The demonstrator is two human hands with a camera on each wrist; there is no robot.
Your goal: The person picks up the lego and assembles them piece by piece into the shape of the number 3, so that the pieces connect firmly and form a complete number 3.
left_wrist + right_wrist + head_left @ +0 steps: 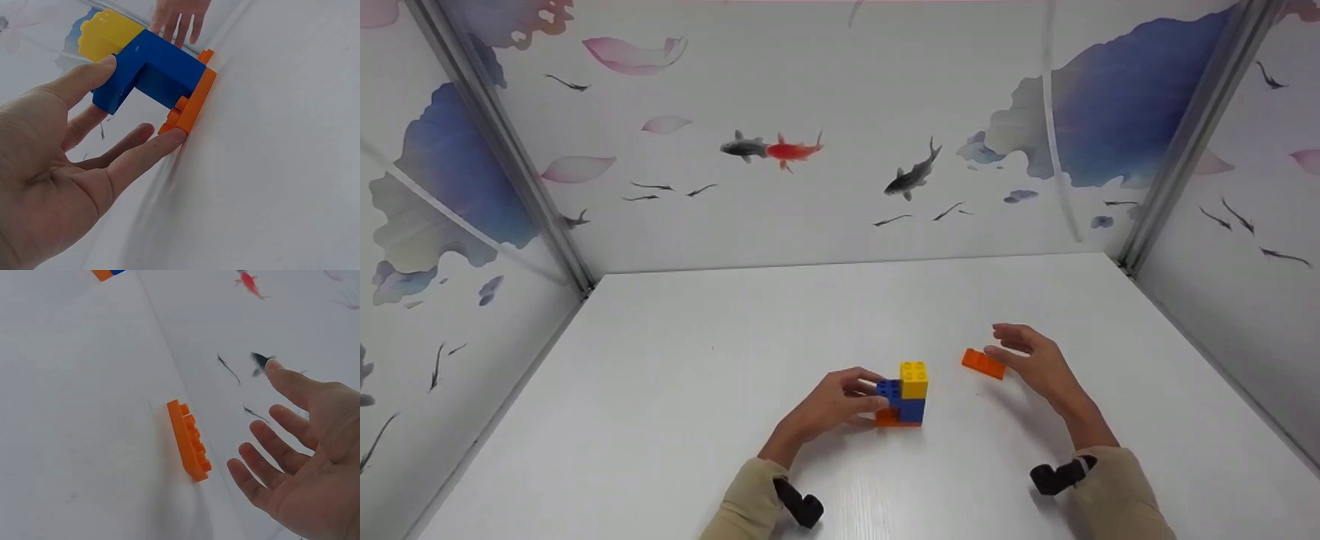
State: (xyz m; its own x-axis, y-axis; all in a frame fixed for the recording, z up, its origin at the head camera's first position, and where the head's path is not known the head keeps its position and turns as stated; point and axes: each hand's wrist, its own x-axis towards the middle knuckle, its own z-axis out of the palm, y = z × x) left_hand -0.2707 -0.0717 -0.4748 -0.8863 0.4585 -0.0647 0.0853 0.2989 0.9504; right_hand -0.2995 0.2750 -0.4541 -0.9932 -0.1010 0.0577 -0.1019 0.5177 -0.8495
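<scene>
Right hand (1039, 367), wide and empty, is nearer; in the head view I see the orange brick (981, 364) at its nine o'clock, long axis roughly ten-to-four.

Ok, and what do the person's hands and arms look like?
The left hand and right hand look bare, no gloves or rings visible. The left sleeve and right sleeve are plain beige, with a small black device jutting out at each cuff.
</scene>
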